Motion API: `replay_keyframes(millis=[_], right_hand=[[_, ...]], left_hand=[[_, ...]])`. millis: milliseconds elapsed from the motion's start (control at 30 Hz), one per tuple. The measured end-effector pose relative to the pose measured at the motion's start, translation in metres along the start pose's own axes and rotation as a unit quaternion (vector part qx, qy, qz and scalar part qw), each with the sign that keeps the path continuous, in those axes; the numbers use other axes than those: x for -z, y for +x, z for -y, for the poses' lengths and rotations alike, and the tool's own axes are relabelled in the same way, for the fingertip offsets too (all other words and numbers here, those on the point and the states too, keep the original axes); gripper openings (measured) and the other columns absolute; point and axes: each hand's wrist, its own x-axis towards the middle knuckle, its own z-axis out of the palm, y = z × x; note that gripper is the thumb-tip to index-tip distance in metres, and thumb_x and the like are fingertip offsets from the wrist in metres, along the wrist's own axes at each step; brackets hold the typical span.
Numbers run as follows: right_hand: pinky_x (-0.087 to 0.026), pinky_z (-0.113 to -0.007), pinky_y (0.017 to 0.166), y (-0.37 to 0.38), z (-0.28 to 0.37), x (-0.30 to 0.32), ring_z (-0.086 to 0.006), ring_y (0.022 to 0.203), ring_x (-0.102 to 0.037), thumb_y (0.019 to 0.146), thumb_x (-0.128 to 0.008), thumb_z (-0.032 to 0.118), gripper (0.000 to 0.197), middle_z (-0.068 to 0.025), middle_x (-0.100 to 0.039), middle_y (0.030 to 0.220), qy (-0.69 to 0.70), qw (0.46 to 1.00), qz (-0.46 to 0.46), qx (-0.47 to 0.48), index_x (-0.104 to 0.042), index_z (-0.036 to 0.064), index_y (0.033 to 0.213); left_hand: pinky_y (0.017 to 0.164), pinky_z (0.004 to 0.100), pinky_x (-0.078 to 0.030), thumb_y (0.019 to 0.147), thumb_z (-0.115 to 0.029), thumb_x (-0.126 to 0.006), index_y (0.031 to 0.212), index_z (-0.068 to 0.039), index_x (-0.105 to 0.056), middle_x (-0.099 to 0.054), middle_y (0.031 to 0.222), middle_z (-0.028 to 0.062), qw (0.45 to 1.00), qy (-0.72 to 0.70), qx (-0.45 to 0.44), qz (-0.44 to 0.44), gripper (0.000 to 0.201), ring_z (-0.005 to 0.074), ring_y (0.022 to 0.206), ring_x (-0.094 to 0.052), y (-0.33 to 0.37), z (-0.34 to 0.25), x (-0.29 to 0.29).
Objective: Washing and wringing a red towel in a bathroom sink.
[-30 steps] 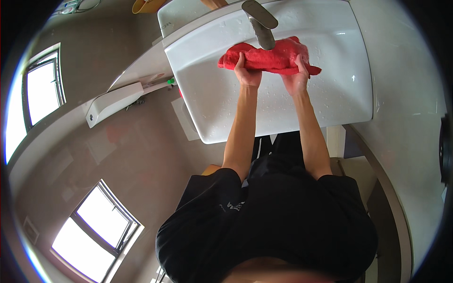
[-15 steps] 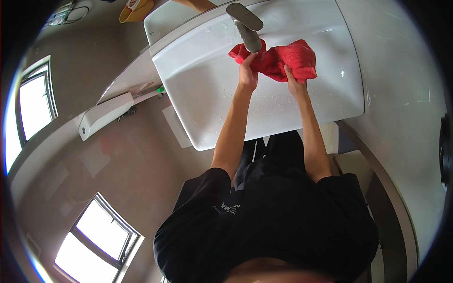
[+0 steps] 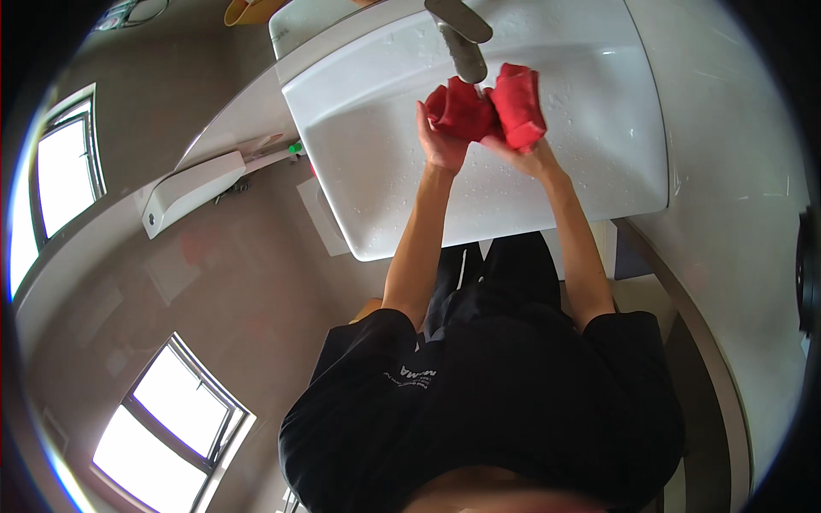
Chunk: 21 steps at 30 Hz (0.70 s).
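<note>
A red cloth (image 3: 517, 98), bunched and folded, is held in both hands over a white washbasin (image 3: 376, 197). My left hand (image 3: 443, 147) cups the cloth's left part from below, with the thumb up along its outer side. My right hand (image 3: 532, 156) grips the right part, which stands up in a fold. Right above the cloth is the spout of a metal faucet (image 3: 466, 56). Water seems to run from it onto the middle of the cloth. The fingers under the cloth are mostly hidden.
Water drops speckle the basin's inside. A mirror rises behind the basin and curves along the left. A white wall-mounted box (image 3: 192, 192) shows at left, with a small green-capped item (image 3: 295, 148) beside the basin. A pale wall (image 3: 727, 154) bounds the right side.
The cloth's right part has swung in toward the left part and is now more upright. My hands have come closer together, and the left hand has opened its palm more under the cloth.
</note>
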Motion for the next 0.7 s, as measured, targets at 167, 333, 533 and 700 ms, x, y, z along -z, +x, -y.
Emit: replay_keyframes(millis=[167,333,533,700], right_hand=[[-0.015,-0.074,0.104,-0.012,0.069,-0.048,-0.0434,0.145,-0.003,0.05,-0.083,0.058,0.122,-0.0281,-0.006,0.155,-0.365,0.906,0.192,0.097,-0.031,0.005,0.147],[-0.018,-0.053,0.115,-0.003,0.057,-0.061,-0.033,0.144,-0.02,0.065,-0.08,0.046,0.09,-0.0254,-0.023,0.152,-0.053,0.955,0.271,0.105,-0.048,-0.0011,0.135],[-0.046,-0.039,0.099,-0.006,0.059,-0.095,-0.0257,0.112,-0.06,0.094,-0.056,0.042,0.052,-0.0132,-0.062,0.121,0.464,0.829,-0.124,-0.288,-0.055,0.0002,0.126],[-0.049,-0.035,0.098,0.004,0.055,-0.102,-0.0216,0.111,-0.061,0.095,-0.053,0.042,0.049,-0.0118,-0.061,0.125,0.571,0.769,-0.041,-0.287,-0.055,0.004,0.127]], left_hand=[[0.105,0.0414,-0.038,0.089,-0.055,-0.056,0.138,-0.003,-0.041,-0.049,0.137,0.0124,0.979,0.198,0.045,-0.003,0.073,0.0283,0.124,-0.049,-0.054,-0.017,0.011],[0.096,0.0415,-0.047,0.091,-0.036,-0.063,0.126,-0.003,-0.053,-0.06,0.12,0.0109,0.992,0.081,0.053,-0.082,0.049,0.022,0.11,-0.058,-0.074,-0.035,0.016],[0.085,0.0331,-0.054,0.094,-0.033,-0.059,0.121,-0.004,-0.055,-0.066,0.105,0.006,0.987,0.044,0.081,-0.128,0.04,0.0206,0.093,-0.065,-0.089,-0.063,0.051],[0.082,0.0315,-0.051,0.08,-0.023,-0.077,0.113,0.0,-0.058,-0.064,0.1,0.0048,0.937,0.301,-0.089,-0.15,0.044,0.0144,0.09,-0.061,-0.076,-0.076,-0.008]])
